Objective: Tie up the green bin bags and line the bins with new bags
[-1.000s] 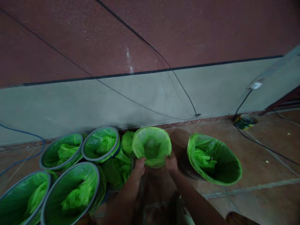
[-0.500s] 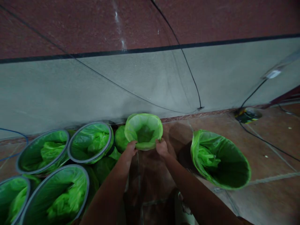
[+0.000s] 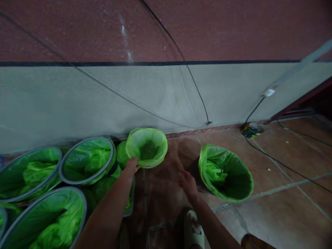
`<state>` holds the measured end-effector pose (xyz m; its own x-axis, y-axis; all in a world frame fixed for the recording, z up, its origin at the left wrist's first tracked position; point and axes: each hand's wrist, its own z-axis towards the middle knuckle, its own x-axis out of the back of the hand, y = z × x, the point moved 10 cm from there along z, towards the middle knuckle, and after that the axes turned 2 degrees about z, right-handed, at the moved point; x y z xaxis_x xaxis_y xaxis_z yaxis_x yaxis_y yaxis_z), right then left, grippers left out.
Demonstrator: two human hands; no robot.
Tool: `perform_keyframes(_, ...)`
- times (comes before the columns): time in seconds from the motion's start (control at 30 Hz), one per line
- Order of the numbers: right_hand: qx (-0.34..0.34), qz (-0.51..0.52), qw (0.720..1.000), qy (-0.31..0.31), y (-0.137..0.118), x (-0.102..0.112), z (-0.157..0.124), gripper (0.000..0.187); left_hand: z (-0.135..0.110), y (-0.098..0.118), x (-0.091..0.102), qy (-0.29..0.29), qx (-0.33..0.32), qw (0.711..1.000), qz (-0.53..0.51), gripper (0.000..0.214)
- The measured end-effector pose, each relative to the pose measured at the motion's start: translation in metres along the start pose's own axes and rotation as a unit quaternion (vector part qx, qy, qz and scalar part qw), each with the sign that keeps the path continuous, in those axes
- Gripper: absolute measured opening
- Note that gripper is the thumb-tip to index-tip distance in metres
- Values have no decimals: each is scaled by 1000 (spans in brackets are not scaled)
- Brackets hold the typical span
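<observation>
A small round bin lined with a light green plastic bag (image 3: 146, 162) stands by the wall, its bag folded outward over the rim. At its near left edge, my left hand (image 3: 133, 165) pinches the bag on the rim. My right hand (image 3: 187, 184) is off the bin, in the air to the lower right, fingers loosely bent with nothing visible in them. Nearest to it on the right is a larger bin with a green bag (image 3: 237, 178) over its rim and more bag bunched inside.
Several grey-rimmed bins, such as this round one (image 3: 112, 157), crowd the left side with bunched green bags inside. A dark can (image 3: 252, 130) sits by the wall at right. Black cables (image 3: 285, 166) run over the tiled floor and wall. A slippered foot (image 3: 193, 228) is below.
My right hand has let go of the small bin's rim and moved down and away from it. The left hand keeps its hold. The view has shifted right.
</observation>
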<state>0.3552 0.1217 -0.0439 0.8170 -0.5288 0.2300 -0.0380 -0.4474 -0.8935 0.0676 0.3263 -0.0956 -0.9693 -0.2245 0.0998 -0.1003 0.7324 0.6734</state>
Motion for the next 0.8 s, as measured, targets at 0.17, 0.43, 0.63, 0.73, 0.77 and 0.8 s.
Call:
perform_keyframes(0.17,107,-95,985,92,-50,41,-18,52,-6,-5,-3,-2,28,999,24,21)
perform_keyframes(0.43,31,-491,848,197,-52,95,-27,57,-30,-13,-4,-91,37,995,10,43)
perform_keyframes(0.63,-24,-583,808,87,-9,92,-12,32,-38,-26,-11,-100,6,994,-35,20)
perform_keyframes(0.73,-1,-590,804,72,-10,86,-12,30,-37,-25,-20,-72,-21,996,-45,13)
perform_keyframes(0.77,11,-590,804,68,-11,81,-14,31,-37,-25,-24,-65,-28,996,-48,13)
perform_keyframes(0.8,21,-591,804,64,-12,75,-17,32,-37,-25,-29,-60,-34,996,-49,14)
